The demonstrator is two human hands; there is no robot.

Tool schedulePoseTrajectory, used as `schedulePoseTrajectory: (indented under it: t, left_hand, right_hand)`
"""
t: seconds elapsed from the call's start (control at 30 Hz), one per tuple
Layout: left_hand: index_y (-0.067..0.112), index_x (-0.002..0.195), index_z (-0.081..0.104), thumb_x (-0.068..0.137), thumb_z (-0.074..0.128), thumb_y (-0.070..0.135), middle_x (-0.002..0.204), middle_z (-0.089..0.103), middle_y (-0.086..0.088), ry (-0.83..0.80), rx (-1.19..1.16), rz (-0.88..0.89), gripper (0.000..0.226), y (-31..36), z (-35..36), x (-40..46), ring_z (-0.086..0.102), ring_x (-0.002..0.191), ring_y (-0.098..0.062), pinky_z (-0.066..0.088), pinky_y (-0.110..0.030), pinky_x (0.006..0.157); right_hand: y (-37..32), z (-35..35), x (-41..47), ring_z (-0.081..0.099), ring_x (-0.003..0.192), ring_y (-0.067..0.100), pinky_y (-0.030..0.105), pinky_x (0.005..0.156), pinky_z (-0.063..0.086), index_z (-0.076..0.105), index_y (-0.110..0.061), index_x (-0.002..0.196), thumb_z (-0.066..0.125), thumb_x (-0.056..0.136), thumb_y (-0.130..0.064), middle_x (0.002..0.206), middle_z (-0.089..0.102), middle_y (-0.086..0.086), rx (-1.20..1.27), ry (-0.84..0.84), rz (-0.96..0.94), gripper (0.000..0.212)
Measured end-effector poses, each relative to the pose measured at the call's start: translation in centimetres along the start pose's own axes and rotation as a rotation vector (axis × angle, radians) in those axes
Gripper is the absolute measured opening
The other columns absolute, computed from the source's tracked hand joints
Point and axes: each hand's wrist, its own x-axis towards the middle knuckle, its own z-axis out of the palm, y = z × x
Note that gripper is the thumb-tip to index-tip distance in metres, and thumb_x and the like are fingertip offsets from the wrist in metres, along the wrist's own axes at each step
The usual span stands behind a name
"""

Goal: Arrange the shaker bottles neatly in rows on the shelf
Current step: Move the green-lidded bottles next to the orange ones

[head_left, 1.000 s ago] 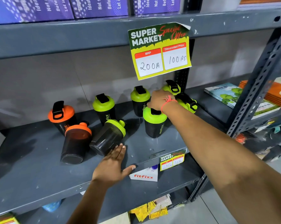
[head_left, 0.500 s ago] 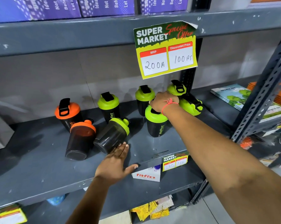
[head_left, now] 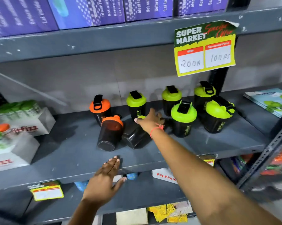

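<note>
Grey metal shelf (head_left: 68, 153), grey wall behind. White fitfizz boxes (head_left: 31, 122) at its left end. My left hand (head_left: 104, 181) flat, fingers spread, on the front edge. Shaker bottles (head_left: 183, 119) mid-shelf toward the back; my right hand (head_left: 149, 121) lies over a tipped green-lidded one (head_left: 135, 135), grip unclear. Price sign (head_left: 204, 47) hangs from the upper shelf's edge.

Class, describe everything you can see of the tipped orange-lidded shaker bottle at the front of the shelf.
The tipped orange-lidded shaker has a dark, see-through plastic-looking body and an orange lid with a small round cap. It leans back, base raised toward the camera, lid against the upright orange-lidded shaker behind it. It sits on the grey shelf, close beside the tipped green-lidded shaker; contact between them is unclear. Neither hand touches it.
</note>
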Motion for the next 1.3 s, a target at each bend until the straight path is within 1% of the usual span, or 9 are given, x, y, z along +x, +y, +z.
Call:
schedulePoseTrajectory:
  t: [0.1,0.23,0.37,0.47,0.57,0.67,0.83,1.03,1.3]
  left_hand:
    - [0.01,0.124,0.052,0.086,0.013,0.066,0.128,0.058,-0.007,0.052,0.007,-0.066,0.078,-2.9,-0.6,-1.5,0.059,0.111,-0.024,0.007,-0.007,0.103]
    - [0.011,0.124,0.053,0.082,0.009,0.071,0.128,0.058,-0.006,0.051,0.057,-0.126,0.086,-6.2,-1.5,-1.9,0.058,0.113,-0.022,0.047,-0.03,0.09]
    - [0.009,0.131,0.044,0.072,-0.002,0.079,0.138,0.047,-0.009,0.054,0.076,-0.108,0.103,-8.1,-2.6,-0.8,0.048,0.123,-0.025,0.04,-0.038,0.098]
    - [0.016,0.142,0.021,0.051,-0.018,0.086,0.152,0.021,-0.003,0.035,-0.01,-0.095,0.121,-9.3,-3.1,-0.1,0.023,0.138,-0.02,0.02,-0.032,0.111]
    - [0.017,0.143,0.018,0.048,-0.023,0.085,0.153,0.018,-0.001,0.036,-0.002,-0.078,0.123,-9.5,-3.0,0.6,0.018,0.14,-0.018,0.016,-0.03,0.112]
    - [0.016,0.142,0.02,0.048,-0.025,0.084,0.153,0.019,-0.002,0.043,-0.012,-0.061,0.125,-9.6,-2.4,1.5,0.016,0.14,-0.018,0.015,-0.031,0.113]
    - [0.014,0.142,0.021,0.05,-0.025,0.084,0.153,0.02,-0.003,0.032,-0.032,-0.056,0.123,-9.9,-1.7,2.2,0.017,0.14,-0.02,0.013,-0.031,0.113]
    - [0.013,0.141,0.024,0.054,-0.023,0.082,0.151,0.024,-0.005,0.05,-0.042,-0.038,0.121,-9.9,-1.9,1.9,0.021,0.139,-0.021,0.014,-0.03,0.112]
    - [0.008,0.127,0.049,0.078,0.001,0.073,0.133,0.052,-0.012,0.001,0.011,-0.054,0.095,-9.7,-2.3,1.9,0.049,0.122,-0.03,0.036,-0.04,0.1]
  right_hand:
    - [0.3,2.2,0.4,0.022,0.14,0.043,0.048,0.117,0.022,0.016,-0.016,0.149,0.072,0.073,-0.046,0.153,0.018,0.02,0.189,0.044,0.169,0.099]
    - [0.1,3.3,0.4,0.045,0.124,0.038,0.039,0.102,0.041,0.03,-0.015,0.138,0.078,0.071,-0.026,0.144,0.027,0.018,0.516,0.122,0.242,0.084]
    - [0.4,3.8,-0.2,0.05,0.098,0.032,0.038,0.099,0.041,0.038,-0.014,0.127,0.079,0.067,-0.022,0.135,0.032,0.018,0.55,0.231,0.22,0.074]
    - [0.0,3.7,-1.1,0.051,0.107,0.038,0.041,0.102,0.043,0.041,-0.012,0.125,0.08,0.064,-0.017,0.132,0.036,0.019,0.42,0.396,0.018,0.072]
    - [-0.5,3.4,-2.1,0.046,0.118,0.039,0.039,0.104,0.037,0.048,-0.006,0.121,0.079,0.064,-0.013,0.128,0.041,0.019,0.107,0.53,-0.294,0.065]
    - [-0.6,3.7,-3.0,0.047,0.117,0.041,0.04,0.101,0.039,0.052,-0.002,0.115,0.067,0.07,-0.001,0.126,0.043,0.02,-0.07,0.536,-0.415,0.048]
    - [-0.1,4.7,-3.4,0.048,0.109,0.042,0.049,0.087,0.049,0.056,-0.004,0.11,0.063,0.071,-0.004,0.123,0.049,0.018,-0.233,0.575,-0.369,0.04]
    - [-2.5,5.5,-2.6,0.031,0.137,0.028,0.044,0.105,0.037,0.044,-0.02,0.136,0.073,0.071,-0.034,0.151,0.03,0.004,-0.12,0.578,-0.345,0.072]
    - [-5.9,5.0,-0.2,0.028,0.135,0.031,0.047,0.102,0.039,0.048,-0.024,0.129,0.062,0.078,-0.048,0.144,0.038,0.004,-0.368,0.29,-0.281,0.058]
